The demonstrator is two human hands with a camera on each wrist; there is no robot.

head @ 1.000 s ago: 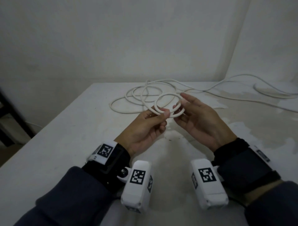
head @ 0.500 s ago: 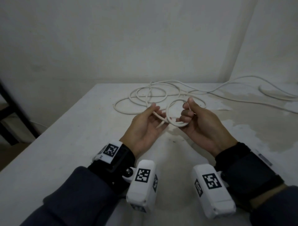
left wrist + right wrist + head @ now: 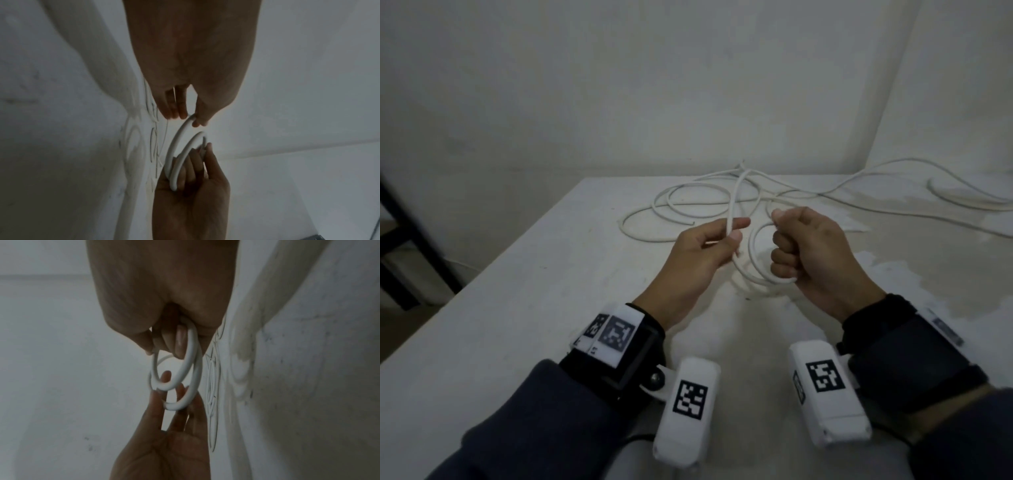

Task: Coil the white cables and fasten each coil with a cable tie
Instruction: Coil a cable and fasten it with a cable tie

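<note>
No legible text; only square coded markers (image 3: 689,400) on wrist cameras.

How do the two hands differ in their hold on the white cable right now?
The right hand is fisted around the small coil; the left hand only pinches a single strand between thumb and forefinger. The right hand's fingers curl through the loops; the left hand's other fingers stay fairly straight. Both hold the same white cable above the table.

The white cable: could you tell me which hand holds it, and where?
Both: the right hand grips the small coil of the white cable; the left hand pinches the strand leading to it.
</note>
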